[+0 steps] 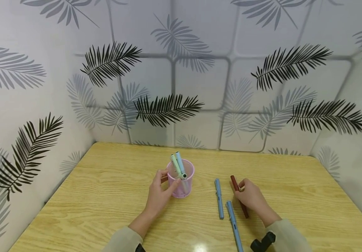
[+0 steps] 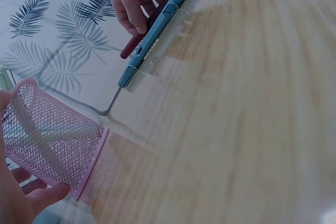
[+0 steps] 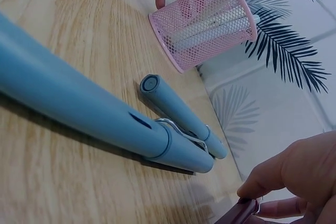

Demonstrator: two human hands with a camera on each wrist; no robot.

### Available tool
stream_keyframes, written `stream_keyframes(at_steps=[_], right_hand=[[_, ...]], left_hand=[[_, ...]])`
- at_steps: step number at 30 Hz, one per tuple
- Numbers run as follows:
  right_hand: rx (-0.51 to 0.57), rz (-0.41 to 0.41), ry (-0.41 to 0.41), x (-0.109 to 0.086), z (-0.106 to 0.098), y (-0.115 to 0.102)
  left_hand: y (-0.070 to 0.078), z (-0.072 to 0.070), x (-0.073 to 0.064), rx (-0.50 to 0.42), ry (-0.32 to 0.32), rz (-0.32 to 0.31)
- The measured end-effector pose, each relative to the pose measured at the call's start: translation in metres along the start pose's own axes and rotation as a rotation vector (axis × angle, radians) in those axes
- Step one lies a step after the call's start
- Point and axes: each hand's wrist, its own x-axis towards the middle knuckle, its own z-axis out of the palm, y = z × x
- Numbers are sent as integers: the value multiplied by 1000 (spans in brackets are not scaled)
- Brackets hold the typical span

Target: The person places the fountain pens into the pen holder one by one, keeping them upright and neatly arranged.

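Note:
My left hand (image 1: 157,195) holds a pink mesh pen cup (image 1: 177,193) upright, thumb on the near side and fingers around its left. A light green pen (image 1: 175,163) and a light blue pen (image 1: 179,161) lean inside the cup; the round end of a pen also shows at its rim. To the right, my right hand (image 1: 252,196) pinches a dark red pen (image 1: 234,182) between thumb and fingers, low over the table. In the right wrist view, only part of the red pen (image 3: 239,212) shows. Two blue pens with clips, one farther (image 1: 219,199) and one nearer (image 1: 235,227), lie left of that hand.
The wood-grain table (image 1: 111,182) meets a wall (image 1: 200,84) with leaf patterns at the back, and similar panels stand at both sides. Dark wrist gear (image 1: 263,241) sits at my right sleeve.

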Motion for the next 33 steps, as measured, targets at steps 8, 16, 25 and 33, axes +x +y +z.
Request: stream_keyframes(at_steps=[8,16,25,33], right_hand=[[27,-5,23,-3,1,0],[43,-3,46,-5,1,-3],[88,-23,60,-10,-3,-13],[162,-44,72,-16,-7,-24]], left_hand=[[1,-1,0,1,-6,-2],[0,-1,0,-2,-6,5],[0,-1,0,-6,-4,10],[0,0,0,4,-8,-25]])
